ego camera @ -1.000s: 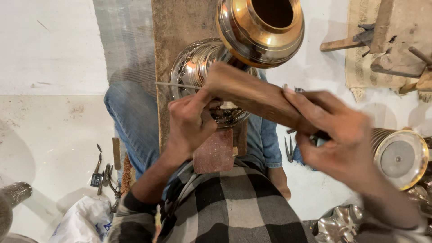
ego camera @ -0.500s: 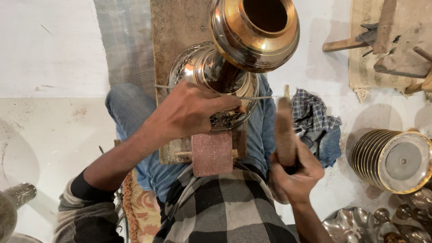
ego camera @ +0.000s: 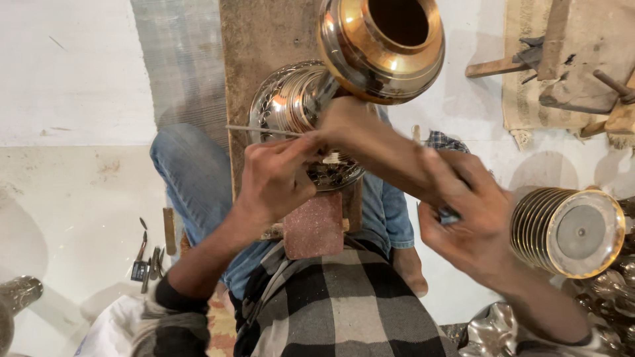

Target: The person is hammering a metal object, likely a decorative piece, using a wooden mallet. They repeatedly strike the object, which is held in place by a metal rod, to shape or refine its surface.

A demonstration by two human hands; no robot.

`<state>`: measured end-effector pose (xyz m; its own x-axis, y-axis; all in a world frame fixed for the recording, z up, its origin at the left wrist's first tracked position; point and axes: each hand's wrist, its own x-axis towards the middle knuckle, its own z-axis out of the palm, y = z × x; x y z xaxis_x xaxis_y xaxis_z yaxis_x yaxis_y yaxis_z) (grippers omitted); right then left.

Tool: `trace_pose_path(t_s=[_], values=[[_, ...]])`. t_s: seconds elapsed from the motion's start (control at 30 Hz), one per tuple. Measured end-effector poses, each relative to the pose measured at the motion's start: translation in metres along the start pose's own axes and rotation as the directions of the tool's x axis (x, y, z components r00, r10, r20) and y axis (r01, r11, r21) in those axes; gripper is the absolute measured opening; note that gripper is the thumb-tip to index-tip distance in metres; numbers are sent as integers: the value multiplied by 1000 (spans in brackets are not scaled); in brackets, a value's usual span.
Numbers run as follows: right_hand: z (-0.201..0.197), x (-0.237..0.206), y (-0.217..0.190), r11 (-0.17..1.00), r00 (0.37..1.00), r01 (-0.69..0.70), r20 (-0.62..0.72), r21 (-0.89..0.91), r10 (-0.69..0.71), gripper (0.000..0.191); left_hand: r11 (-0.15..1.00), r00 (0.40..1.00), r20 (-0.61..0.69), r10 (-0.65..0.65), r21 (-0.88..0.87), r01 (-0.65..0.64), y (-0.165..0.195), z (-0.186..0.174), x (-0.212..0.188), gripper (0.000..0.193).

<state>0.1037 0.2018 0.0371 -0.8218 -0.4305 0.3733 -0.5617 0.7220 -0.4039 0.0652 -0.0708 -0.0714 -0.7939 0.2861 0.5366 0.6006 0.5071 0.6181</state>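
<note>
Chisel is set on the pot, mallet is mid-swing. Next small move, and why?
Probably bring the wooden mallet down onto the rear end of the thin chisel. The left hand pins the chisel tip against the engraved metal pot, while the right hand grips the blurred mallet just above it.

No packages, labels, signs or screens show in this view; nothing here carries a printed panel or a display.
</note>
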Motion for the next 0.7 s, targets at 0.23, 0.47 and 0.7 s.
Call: trace_pose_path(t_s=[0.23,0.47,0.7], values=[[-43,57,-10,951,929,157,368,-266,-50,75,962,921,-280,-271,-44,270,15,20,-31,30],[-49,96,-48,885,855,319,506,-339,-114,83,883,796,-431,-424,0,470,16,40,-43,4],[-53,103,-53,842,746,306,661,-444,77,87,936,775,-537,-334,-91,341,32,32,-39,29]])
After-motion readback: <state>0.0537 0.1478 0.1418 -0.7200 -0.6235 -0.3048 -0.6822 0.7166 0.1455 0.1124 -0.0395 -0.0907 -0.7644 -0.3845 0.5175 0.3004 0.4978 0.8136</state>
